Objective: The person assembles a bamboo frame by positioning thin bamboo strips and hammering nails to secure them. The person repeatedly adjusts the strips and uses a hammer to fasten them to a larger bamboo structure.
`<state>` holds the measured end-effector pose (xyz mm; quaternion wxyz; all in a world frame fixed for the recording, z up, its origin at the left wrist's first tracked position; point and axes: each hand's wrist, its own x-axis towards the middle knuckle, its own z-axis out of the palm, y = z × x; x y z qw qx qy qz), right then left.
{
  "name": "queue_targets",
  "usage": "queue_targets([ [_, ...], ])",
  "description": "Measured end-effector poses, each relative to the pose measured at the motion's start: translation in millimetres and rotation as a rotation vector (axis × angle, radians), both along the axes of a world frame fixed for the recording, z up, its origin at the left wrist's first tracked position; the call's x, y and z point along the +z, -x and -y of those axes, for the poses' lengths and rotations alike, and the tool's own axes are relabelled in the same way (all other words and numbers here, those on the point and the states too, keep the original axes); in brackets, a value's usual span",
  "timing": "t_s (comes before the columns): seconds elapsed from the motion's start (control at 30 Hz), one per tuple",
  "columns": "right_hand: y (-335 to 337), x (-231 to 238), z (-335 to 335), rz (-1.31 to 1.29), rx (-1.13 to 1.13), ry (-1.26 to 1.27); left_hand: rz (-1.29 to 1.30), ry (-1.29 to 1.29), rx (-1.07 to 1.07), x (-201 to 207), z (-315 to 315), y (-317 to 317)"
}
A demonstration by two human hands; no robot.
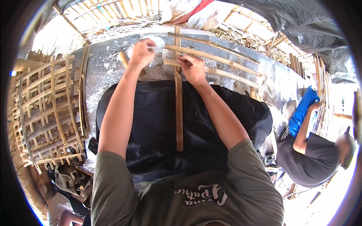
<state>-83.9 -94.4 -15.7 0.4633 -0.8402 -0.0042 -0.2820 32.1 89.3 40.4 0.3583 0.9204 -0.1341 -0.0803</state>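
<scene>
- Bamboo strips: one long strip (179, 116) runs straight up and down over the middle of a black cloth (151, 116), its lower end short of the cloth's near edge, its upper end well past the far edge.
- Three cross strips, namely the top strip (230, 49), middle strip (226, 62) and bottom strip (230, 75), lie beyond the cloth's far edge. Their left ends meet or overlap the long strip near its top; the rest slants off rightward, with gaps between them.
- Left hand (143, 52): raised past the cloth's far edge, left of the long strip and apart from it. The fingers are curled in narrow; whether they hold anything I cannot tell. A white patch shows just behind them, and a pale handle (123, 59) lies near the wrist.
- Right hand (193, 69): just right of the long strip, overlapping the bottom strip in view. Thumb and fingers are drawn close together; what is between them, if anything, is hidden.
- Silvery-grey sheet (100, 71): spreads beyond the cloth's far edge.
- Lattice panel (54, 113): stands by the sheet's left edge.
- Co-worker (307, 162): at far right, one arm reaching beside a blue bundle (303, 107).
</scene>
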Motion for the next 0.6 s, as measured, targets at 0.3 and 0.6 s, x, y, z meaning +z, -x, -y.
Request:
queue_targets([
  [0.3, 1, 7, -2, 0.042, -0.009, 0.017, -0.065, 0.008, -0.148, 28, 21, 5],
  [0.6, -1, 2, 0, 0.082, -0.005, 0.036, 0.153, 0.226, -0.230, 17, 27, 35],
])
